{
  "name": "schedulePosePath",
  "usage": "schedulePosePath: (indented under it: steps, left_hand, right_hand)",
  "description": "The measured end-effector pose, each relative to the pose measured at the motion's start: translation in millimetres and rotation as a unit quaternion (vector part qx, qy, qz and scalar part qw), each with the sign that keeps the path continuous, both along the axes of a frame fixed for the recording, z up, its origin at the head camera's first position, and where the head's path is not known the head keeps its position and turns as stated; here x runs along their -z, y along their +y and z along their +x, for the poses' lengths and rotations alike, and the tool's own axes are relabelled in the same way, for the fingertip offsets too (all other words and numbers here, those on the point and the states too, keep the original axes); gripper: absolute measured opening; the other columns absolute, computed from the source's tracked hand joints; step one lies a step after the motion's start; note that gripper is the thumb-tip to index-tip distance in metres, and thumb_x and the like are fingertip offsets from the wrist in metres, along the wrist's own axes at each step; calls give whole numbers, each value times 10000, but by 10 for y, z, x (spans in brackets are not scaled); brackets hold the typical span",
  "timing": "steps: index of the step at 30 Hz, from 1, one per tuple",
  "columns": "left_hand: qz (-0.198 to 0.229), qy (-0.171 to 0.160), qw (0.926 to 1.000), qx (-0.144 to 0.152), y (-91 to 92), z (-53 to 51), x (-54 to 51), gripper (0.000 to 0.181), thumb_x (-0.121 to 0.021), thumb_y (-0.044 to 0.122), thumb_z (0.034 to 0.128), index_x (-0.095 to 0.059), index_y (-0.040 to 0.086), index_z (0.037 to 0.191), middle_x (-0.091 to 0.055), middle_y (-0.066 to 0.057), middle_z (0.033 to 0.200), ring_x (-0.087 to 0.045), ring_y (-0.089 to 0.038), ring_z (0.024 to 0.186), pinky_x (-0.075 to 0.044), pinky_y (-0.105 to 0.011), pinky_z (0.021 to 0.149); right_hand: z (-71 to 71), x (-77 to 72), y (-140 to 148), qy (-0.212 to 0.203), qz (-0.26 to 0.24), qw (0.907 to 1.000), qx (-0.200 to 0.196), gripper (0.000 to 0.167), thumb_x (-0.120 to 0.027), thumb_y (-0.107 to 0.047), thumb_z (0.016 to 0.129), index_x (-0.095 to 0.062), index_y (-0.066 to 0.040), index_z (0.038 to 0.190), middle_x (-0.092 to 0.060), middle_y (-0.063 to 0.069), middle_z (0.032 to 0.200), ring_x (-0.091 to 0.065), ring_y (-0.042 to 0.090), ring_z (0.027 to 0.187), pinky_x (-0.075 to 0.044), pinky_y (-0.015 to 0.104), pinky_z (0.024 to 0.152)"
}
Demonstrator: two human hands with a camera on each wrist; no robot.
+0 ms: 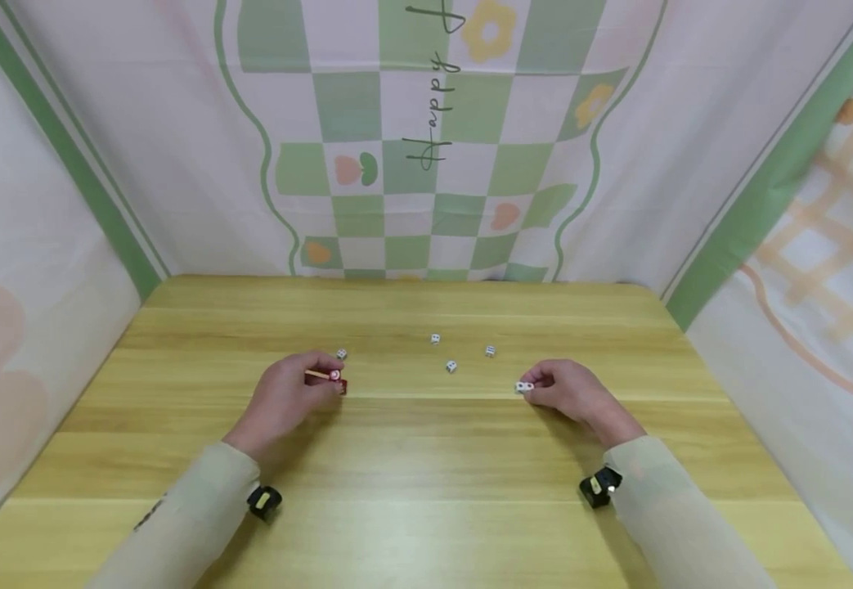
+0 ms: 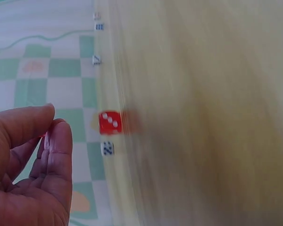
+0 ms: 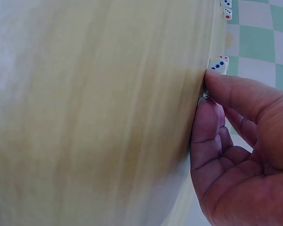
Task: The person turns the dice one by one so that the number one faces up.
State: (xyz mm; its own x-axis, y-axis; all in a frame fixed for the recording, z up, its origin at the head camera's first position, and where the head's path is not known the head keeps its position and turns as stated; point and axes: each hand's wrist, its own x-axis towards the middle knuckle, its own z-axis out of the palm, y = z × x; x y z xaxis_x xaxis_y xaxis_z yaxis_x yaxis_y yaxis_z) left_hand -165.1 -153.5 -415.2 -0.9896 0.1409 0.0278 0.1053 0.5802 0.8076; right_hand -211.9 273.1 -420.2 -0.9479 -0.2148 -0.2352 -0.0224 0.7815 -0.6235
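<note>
Red cube die (image 2: 110, 123) has white pips; white cube die (image 3: 219, 65) has blue pips. Yellowish-brown wood tabletop (image 1: 397, 474), darker grain streaks. White fabric backdrop (image 1: 176, 164) w/ green-&-white chk panel (image 1: 470, 106), yellow flowers (image 1: 476, 33), blk lettering (image 1: 429, 153). White cloth drape (image 1: 735, 327) has pale-orange lattice, grn border. Pale cream fabric sleeves (image 1: 190, 507); blk wrist devices (image 1: 264, 502) w/ yel. patches.

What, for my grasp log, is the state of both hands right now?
Left hand: closed, pinching a small red object, probably a die.
Right hand: closed, pinching a white die.
</note>
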Motion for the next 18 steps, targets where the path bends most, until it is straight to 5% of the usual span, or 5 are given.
schedulePosePath:
  steps: [6, 18]
  left_hand:
    - [-380, 92, 9992, -87, -98, -71, 41, 253, -757, 74, 929, -730, 48, 1179, -756, -67, 1096, -725, -241, 994, -608, -367, 812]
    - [-1080, -331, 9936, -25, -173, -196, 129, 212, -790, 73, 899, -740, 75, 1106, -738, -47, 1014, -674, -192, 921, -578, -365, 816]
  right_hand:
    - [-3, 10, 4, -15, -46, 10000, 26, 156, -755, -141, 943, -734, -61, 1076, -691, 76, 1024, -581, 210, 902, -475, 328, 802]
    - [-24, 20, 6, -61, -81, 9999, 68, 153, -748, -129, 945, -735, -65, 1083, -682, 67, 1011, -574, 212, 904, -469, 328, 803]
